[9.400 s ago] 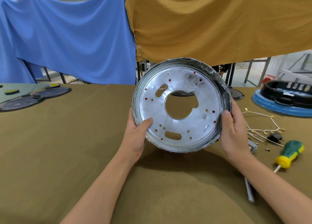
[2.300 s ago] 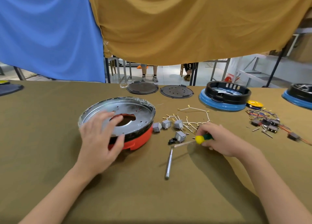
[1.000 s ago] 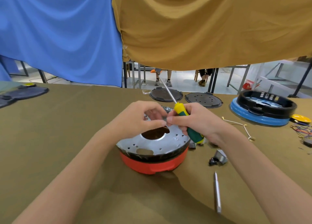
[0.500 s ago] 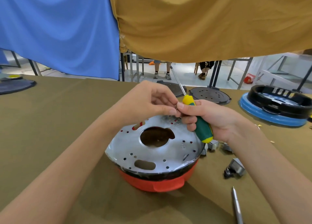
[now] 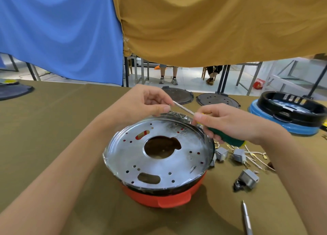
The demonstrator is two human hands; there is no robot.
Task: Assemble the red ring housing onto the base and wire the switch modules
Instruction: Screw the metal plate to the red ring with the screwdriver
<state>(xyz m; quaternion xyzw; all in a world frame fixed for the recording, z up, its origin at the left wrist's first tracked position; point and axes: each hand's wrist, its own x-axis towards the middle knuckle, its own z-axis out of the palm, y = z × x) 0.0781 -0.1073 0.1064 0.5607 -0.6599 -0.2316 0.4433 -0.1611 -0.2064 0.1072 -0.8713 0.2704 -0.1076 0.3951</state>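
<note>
Housing: red ring (image 5: pixel 160 198) sits on the olive table (image 5: pixel 53 128), near the front and middle, with a tab on its near side.
Base: silver plate (image 5: pixel 159 151) lies on top of the ring, a black band between them; it has a large centre hole, two slots and many small holes, and red shows through some of them.
Right hand: right hand (image 5: pixel 228 123) grips the green handle of the screwdriver (image 5: pixel 224 137) above the plate's far right rim, shaft pointing left and away.
Left hand: left hand (image 5: pixel 143 103) pinches the shaft tip between thumb and fingers, above the plate's far rim.
Modules: grey switch blocks (image 5: pixel 238 155) lie just right of the ring, among pale wires (image 5: pixel 254 158); one more (image 5: pixel 247 179) lies nearer.
Rod: a metal rod (image 5: pixel 246 218) lies at the front right.
Far side: two black discs (image 5: pixel 217 99) and a black ring on a blue base (image 5: pixel 290 109).
Backdrop: blue cloth (image 5: pixel 58 31) and mustard cloth (image 5: pixel 221 22) hang behind the table.
</note>
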